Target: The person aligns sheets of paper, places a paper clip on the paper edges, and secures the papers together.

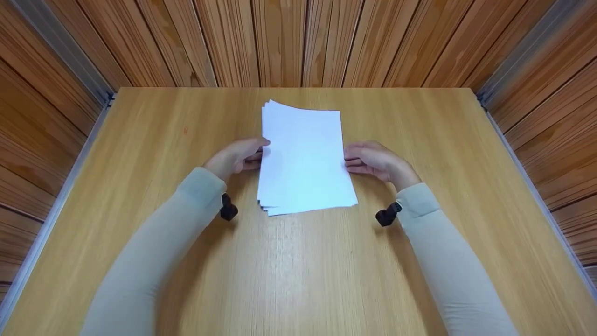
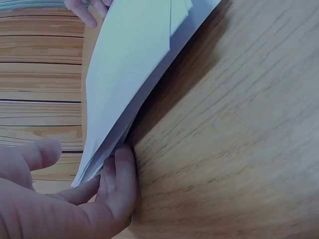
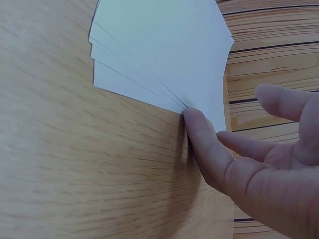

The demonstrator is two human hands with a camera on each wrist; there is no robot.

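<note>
A stack of white paper sheets (image 1: 303,158) lies on the table, its sheets slightly fanned out of line at the lower corners. At the stack's left edge, my left hand (image 1: 240,156) touches the sheets with its fingers. The left wrist view shows the left thumb (image 2: 42,153) raised apart from the paper, with the fingertips at and under the edge. On the opposite side, my right hand (image 1: 375,161) has its fingertips against the right edge. In the right wrist view the right thumb (image 3: 281,102) stands away from the sheets (image 3: 164,55).
The wooden table (image 1: 289,275) extends around the stack. A plank wall (image 1: 280,42) rises behind the table's far edge, with similar walls on both sides. A small black camera sits at each wrist, the left one (image 1: 228,207) and the right one (image 1: 388,214).
</note>
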